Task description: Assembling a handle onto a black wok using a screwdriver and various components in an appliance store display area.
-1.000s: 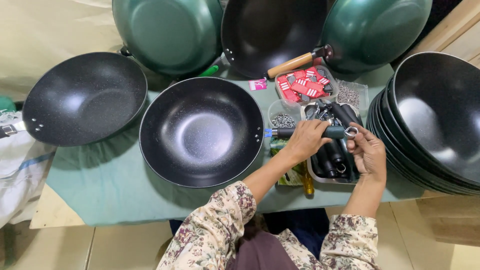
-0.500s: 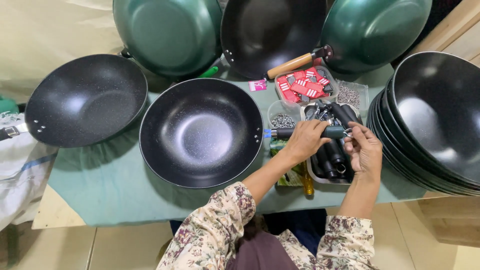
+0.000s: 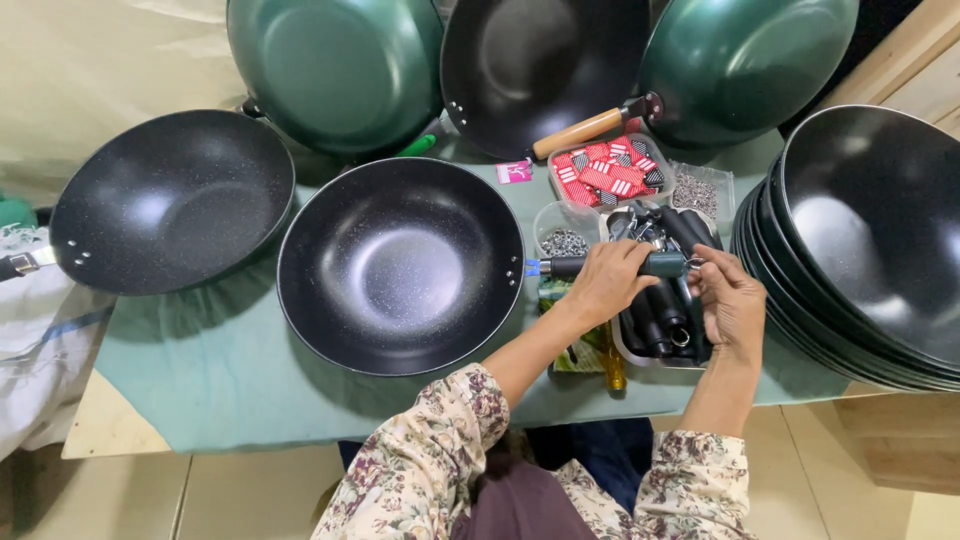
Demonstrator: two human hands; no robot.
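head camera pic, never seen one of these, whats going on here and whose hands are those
The picture comes from a camera worn on a person's head, looking down, so both hands are that person's own. There is no machine. The left hand grips a dark handle that lines up with the side of the black wok in the middle of the green cloth. The right hand works at the handle's outer end. Under the hands sits a tray of more handles. Nearby are a tub of red packets and a cup of small metal parts. A stack of woks stands on the right, another wok lies on the left, and three lean at the back.
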